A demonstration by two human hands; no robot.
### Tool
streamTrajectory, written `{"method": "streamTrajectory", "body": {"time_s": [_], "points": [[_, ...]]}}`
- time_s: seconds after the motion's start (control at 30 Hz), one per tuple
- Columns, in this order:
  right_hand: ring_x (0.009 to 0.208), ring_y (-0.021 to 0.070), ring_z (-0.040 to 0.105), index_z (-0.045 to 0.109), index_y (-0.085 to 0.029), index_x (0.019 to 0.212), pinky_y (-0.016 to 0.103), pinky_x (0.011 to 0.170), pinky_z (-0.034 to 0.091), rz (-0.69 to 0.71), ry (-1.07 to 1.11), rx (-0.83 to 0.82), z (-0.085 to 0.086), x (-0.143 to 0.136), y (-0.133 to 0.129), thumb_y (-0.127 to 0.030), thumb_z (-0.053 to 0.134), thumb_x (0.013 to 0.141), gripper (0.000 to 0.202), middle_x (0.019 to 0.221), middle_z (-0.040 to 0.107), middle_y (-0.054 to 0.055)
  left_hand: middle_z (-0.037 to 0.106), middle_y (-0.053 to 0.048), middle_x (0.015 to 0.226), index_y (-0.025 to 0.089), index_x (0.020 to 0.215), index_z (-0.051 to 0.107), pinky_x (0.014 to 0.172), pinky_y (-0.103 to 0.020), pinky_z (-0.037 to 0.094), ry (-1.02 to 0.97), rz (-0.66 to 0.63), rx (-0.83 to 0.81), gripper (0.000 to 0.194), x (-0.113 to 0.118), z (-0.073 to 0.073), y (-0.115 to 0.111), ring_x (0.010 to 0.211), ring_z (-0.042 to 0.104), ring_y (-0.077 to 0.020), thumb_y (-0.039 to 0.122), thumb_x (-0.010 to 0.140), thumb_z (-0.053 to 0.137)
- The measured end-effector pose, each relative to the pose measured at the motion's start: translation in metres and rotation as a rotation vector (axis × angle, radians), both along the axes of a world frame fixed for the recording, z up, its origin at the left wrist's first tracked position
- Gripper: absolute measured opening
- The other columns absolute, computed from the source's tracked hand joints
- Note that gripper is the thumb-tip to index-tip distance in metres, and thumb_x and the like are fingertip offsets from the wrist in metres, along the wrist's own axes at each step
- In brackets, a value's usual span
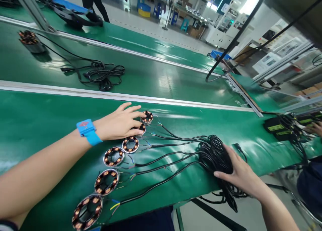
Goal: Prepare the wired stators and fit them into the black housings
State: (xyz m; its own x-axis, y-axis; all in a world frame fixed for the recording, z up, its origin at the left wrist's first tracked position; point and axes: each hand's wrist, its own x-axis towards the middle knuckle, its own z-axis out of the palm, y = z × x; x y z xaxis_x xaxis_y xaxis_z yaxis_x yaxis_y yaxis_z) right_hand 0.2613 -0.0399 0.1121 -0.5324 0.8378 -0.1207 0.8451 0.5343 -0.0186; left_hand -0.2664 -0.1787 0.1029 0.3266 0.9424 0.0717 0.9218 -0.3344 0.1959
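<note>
Several ring-shaped motor stators (107, 182) with copper windings form a slanting row on the green work surface (62, 120). My left hand (120, 121), with a blue wrist strap (88, 132), has its fingers spread over the two farthest stators, the fingertips at their edges. Black cables (161, 187) with bared coloured wire ends run from beside the stators to a big bundle of coiled black cable (213, 155). My right hand (238, 172) lies against the right side of that bundle, thumb apart in front and fingers partly hidden behind it.
A conveyor (151, 80) beyond the white rail carries another stator (32, 43) with coiled black cable (105, 73). Black boxes with green stripes (279, 127) and a person's hand (315, 127) are at the right. A black cable loop (213, 70) hangs at upper right.
</note>
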Motion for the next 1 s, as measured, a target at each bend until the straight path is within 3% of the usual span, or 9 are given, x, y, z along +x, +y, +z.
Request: {"method": "streamTrajectory", "body": {"time_s": [0.17, 0.3, 0.4, 0.5, 0.63, 0.73, 0.87, 1.0], "points": [[0.152, 0.0448, 0.040, 0.019, -0.018, 0.168, 0.067, 0.114, 0.041, -0.062, -0.102, 0.074, -0.024, 0.005, -0.008, -0.074, 0.065, 0.074, 0.119, 0.163, 0.041, 0.025, 0.054, -0.002, 0.159, 0.031, 0.105, 0.080, 0.127, -0.066, 0.024, 0.032, 0.057, 0.003, 0.036, -0.009, 0.009, -0.005, 0.156, 0.034, -0.0383, 0.054, 0.105, 0.053], [0.142, 0.0462, 0.052, 0.022, -0.013, 0.167, 0.065, 0.112, 0.042, -0.054, -0.154, 0.100, -0.025, -0.005, -0.003, -0.067, 0.061, 0.076, 0.113, 0.152, 0.053, 0.027, 0.049, -0.010, 0.161, 0.029, 0.126, 0.073, 0.126, -0.060, 0.032, 0.009, 0.138, 0.091, 0.057, -0.021, 0.021, -0.035, 0.155, 0.037, -0.0369, 0.068, 0.106, 0.037], [0.141, 0.0471, 0.052, 0.019, -0.012, 0.167, 0.065, 0.112, 0.041, -0.060, -0.162, 0.057, -0.023, -0.007, 0.003, -0.071, 0.061, 0.073, 0.120, 0.152, 0.051, 0.028, 0.044, -0.009, 0.165, 0.029, 0.151, 0.055, 0.129, -0.059, 0.028, -0.011, 0.247, 0.168, 0.071, -0.025, 0.030, -0.074, 0.156, 0.035, -0.0362, 0.076, 0.103, 0.032], [0.140, 0.0489, 0.052, 0.016, -0.010, 0.168, 0.066, 0.110, 0.043, -0.071, -0.146, 0.005, -0.019, -0.008, 0.008, -0.076, 0.065, 0.067, 0.130, 0.151, 0.052, 0.029, 0.032, -0.004, 0.172, 0.032, 0.168, 0.022, 0.133, -0.058, 0.019, -0.027, 0.334, 0.185, 0.085, -0.013, 0.033, -0.121, 0.160, 0.025, -0.0356, 0.080, 0.100, 0.038], [0.119, 0.0461, 0.066, 0.016, -0.009, 0.168, 0.061, 0.100, 0.051, -0.049, -0.143, -0.010, -0.013, -0.012, 0.007, -0.067, 0.061, 0.074, 0.119, 0.125, 0.066, 0.024, 0.018, -0.011, 0.176, 0.023, 0.170, 0.002, 0.134, -0.056, 0.012, -0.039, 0.319, 0.158, 0.119, 0.027, 0.020, -0.173, 0.161, 0.018, -0.0404, 0.095, 0.085, 0.043], [0.106, 0.0426, 0.071, 0.019, -0.005, 0.166, 0.055, 0.094, 0.055, -0.038, -0.130, -0.039, -0.011, -0.013, 0.004, -0.058, 0.057, 0.079, 0.109, 0.112, 0.068, 0.020, 0.021, -0.017, 0.174, 0.018, 0.170, 0.000, 0.134, -0.057, 0.012, -0.055, 0.272, 0.146, 0.143, 0.060, 0.001, -0.190, 0.159, 0.023, -0.0446, 0.103, 0.069, 0.053], [0.110, 0.0403, 0.071, 0.017, -0.007, 0.166, 0.051, 0.096, 0.055, -0.079, -0.042, -0.069, -0.011, -0.012, -0.003, -0.052, 0.056, 0.082, 0.104, 0.128, 0.066, 0.023, 0.029, -0.016, 0.171, 0.021, 0.170, -0.002, 0.130, -0.061, 0.027, -0.057, 0.285, 0.152, 0.135, 0.087, -0.019, -0.183, 0.156, 0.031, -0.0449, 0.093, 0.075, 0.062], [0.124, 0.0402, 0.066, 0.012, -0.006, 0.167, 0.050, 0.104, 0.052, -0.102, -0.011, -0.112, 0.002, -0.021, -0.018, -0.046, 0.062, 0.083, 0.106, 0.142, 0.060, 0.027, 0.026, -0.007, 0.173, 0.031, 0.170, -0.004, 0.123, -0.061, 0.043, -0.112, 0.325, 0.160, 0.117, 0.089, -0.038, -0.168, 0.155, 0.036, -0.0417, 0.077, 0.085, 0.063]]}}
